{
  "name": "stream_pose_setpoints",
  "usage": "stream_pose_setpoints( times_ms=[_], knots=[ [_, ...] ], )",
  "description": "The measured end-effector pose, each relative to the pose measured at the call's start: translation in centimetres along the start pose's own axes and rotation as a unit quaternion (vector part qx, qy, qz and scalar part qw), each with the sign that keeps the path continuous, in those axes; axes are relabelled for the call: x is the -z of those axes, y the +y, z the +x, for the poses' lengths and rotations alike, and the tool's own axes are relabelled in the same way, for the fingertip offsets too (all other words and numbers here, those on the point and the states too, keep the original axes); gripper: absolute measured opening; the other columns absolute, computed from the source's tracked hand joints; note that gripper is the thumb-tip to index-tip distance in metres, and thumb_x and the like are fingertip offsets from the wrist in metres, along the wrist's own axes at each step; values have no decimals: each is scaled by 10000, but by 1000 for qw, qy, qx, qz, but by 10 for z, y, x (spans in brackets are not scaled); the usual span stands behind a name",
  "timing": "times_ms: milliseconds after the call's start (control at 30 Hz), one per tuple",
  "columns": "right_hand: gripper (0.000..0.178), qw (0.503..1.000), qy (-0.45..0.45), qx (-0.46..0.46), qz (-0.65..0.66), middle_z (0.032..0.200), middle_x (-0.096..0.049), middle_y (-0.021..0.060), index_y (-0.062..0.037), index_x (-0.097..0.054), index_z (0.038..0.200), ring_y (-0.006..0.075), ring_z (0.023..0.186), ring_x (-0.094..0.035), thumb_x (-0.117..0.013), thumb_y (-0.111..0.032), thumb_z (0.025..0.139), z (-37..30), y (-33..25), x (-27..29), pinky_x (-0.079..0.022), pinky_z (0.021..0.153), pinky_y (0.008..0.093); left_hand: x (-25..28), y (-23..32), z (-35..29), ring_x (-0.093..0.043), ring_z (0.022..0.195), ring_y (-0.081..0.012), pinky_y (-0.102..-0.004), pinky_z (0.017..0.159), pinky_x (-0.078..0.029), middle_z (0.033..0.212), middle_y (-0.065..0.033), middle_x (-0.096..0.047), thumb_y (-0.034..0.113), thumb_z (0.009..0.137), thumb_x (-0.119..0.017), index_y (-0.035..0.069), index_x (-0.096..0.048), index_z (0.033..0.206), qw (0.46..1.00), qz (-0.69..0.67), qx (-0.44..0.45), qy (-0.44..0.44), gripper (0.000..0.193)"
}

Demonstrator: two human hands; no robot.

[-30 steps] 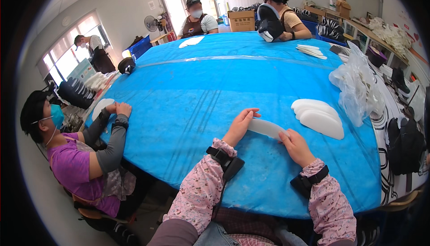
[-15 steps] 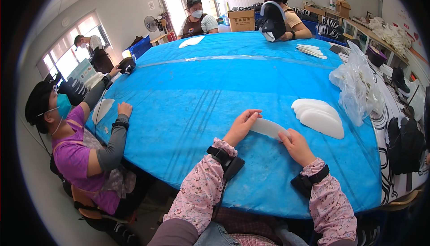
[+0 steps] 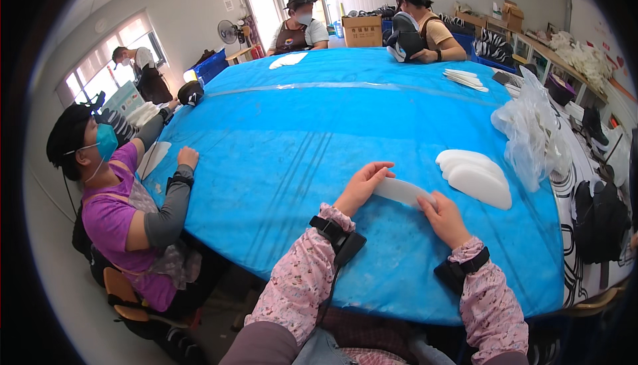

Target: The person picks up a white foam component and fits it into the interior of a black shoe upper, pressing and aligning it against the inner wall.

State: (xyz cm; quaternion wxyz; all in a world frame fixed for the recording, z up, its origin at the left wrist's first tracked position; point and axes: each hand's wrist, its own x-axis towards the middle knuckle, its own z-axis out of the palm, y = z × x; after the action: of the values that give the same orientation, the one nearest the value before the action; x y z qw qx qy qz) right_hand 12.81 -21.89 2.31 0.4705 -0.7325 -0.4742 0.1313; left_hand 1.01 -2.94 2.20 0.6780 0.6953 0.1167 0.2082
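Note:
A flat white foam insole (image 3: 399,191) lies between my two hands just above the blue table cover (image 3: 306,126). My left hand (image 3: 360,185) grips its left end with fingers curled over the top. My right hand (image 3: 444,217) holds its right end from below. Both wrists wear black straps over pink flowered sleeves. To the right of my hands rests a stack of white insoles (image 3: 476,176).
A heap of clear plastic bags (image 3: 531,129) sits at the table's right side. A person in purple (image 3: 126,199) sits at my left, one arm stretched toward a black object (image 3: 191,92). Two more people sit at the far side near a cardboard box (image 3: 362,31).
My hands and the insole have stayed put. The person in purple has stretched an arm out along the table's left edge toward the black object.

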Motion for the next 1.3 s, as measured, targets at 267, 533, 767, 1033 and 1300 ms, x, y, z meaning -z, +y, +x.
stream_pose_setpoints(
  times_ms=[267,533,767,1033,1300],
  knots=[
    [298,1000,9,13,-2,706,-535,120,-17,-604,789,274,628,-524,-516,-289,873,2,7,0,-390,569,351,-1,4,2,-518,910,-95,-237,795,-404,1018,-35,-584,295,910,-468,71,-518,1153,1000,-8,-4,-21,334],
    [288,1000,19,7,-14,693,-552,119,-7,-566,792,238,623,-524,-524,-281,870,-1,13,-2,-396,559,334,-1,1,-3,-511,982,-133,-267,865,-398,1080,-64,-559,272,885,-514,58,-508,1174,998,6,-27,-51,360],
    [269,1000,11,2,5,736,-548,142,-25,-588,777,309,668,-531,-538,-279,853,4,14,-6,-404,593,372,1,-1,5,-521,972,-119,-253,855,-393,1047,-48,-578,304,924,-424,63,-525,1155,1000,15,16,-13,349],
    [275,997,19,-7,-71,760,-552,164,-17,-591,828,327,715,-539,-552,-289,840,-1,21,-2,-413,616,392,-5,-15,8,-508,956,-106,-238,840,-380,1022,-43,-588,261,924,-417,73,-534,1147,1000,15,8,24,314],
    [257,998,16,47,-42,739,-543,156,-22,-601,825,338,698,-527,-542,-271,841,-2,16,-1,-413,621,397,-10,-10,2,-513,959,-119,-250,844,-392,1040,-45,-572,264,907,-474,46,-522,1151,998,44,-36,-4,331]
  ],
)
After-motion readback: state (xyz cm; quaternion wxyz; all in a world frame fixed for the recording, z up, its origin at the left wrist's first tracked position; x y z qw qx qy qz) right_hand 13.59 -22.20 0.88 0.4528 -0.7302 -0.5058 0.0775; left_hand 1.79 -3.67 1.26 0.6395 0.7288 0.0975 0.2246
